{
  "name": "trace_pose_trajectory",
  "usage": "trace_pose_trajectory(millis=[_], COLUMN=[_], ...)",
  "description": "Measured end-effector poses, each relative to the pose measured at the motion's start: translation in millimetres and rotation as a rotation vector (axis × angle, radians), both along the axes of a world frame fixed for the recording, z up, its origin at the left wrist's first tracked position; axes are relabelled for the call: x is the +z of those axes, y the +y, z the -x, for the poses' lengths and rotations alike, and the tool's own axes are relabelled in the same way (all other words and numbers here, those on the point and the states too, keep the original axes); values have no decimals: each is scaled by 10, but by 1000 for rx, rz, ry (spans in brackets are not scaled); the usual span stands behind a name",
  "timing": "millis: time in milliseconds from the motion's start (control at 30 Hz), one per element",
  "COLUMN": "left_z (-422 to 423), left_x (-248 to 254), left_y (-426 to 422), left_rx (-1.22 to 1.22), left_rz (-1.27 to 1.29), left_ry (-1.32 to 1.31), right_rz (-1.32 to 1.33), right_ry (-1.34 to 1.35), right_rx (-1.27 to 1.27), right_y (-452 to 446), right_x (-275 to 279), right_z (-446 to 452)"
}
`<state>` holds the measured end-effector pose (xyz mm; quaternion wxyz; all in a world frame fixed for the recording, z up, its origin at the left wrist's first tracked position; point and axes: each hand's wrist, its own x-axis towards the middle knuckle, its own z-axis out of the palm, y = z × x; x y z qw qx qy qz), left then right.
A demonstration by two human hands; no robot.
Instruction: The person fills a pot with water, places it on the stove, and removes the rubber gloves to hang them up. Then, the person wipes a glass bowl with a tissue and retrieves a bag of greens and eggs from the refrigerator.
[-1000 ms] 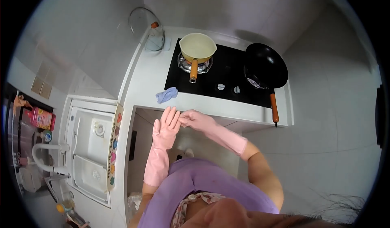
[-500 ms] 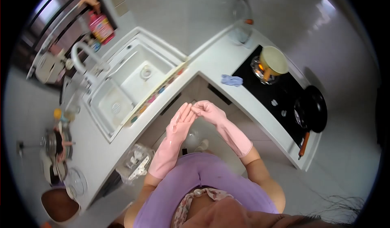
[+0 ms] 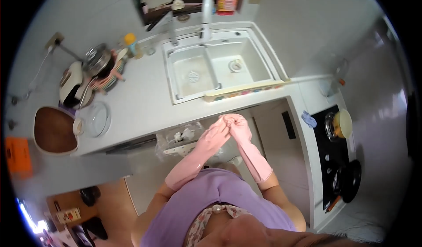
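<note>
Both hands wear long pink rubber gloves, held together in front of my body before the counter edge. My left hand [image 3: 215, 135] has its fingers stretched out towards the right one. The left rubber glove [image 3: 187, 170] reaches well up the forearm. My right hand [image 3: 238, 127] is closed, pinching the left glove around its fingertips; the exact grip is partly hidden. The right rubber glove [image 3: 256, 161] also covers the forearm. Behind the hands stands the white double-bowl sink [image 3: 214, 66], with its faucet [image 3: 206, 16] at the back.
A pot [image 3: 343, 124] and a black frying pan [image 3: 351, 181] are on the stove at right, near a blue cloth [image 3: 309, 119]. Glass bowls [image 3: 97, 119], a brown-based basin [image 3: 55, 130] and a dish rack [image 3: 103, 71] stand left. A plastic bag [image 3: 167, 143] hangs below the counter.
My view has swung left, so the sink now lies ahead and the stove sits farther right. My left palm has turned away, and the right hand still pinches at the left glove's fingertips.
</note>
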<state>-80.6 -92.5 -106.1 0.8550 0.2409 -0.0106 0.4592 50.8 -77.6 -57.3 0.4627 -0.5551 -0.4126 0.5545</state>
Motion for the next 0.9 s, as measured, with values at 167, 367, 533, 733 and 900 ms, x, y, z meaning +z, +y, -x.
trace_pose_trajectory(millis=[167, 367, 533, 733, 900], left_z=[388, 754, 769, 472, 237], left_x=[827, -48, -428, -98, 374], left_y=[-273, -370, -241, -480, -669], left_rx=[300, 257, 151, -561, -813], left_rz=[-159, -120, 305, 1385, 1679], left_ry=[248, -194, -351, -1846, -2504], right_rz=[-246, -266, -84, -708, -796], right_ry=[51, 288, 286, -180, -427], right_rx=[-119, 493, 787, 574, 502], right_y=[175, 70, 5, -45, -104], right_x=[-376, 253, -203, -3, 73], right_z=[432, 938, 985, 773, 473])
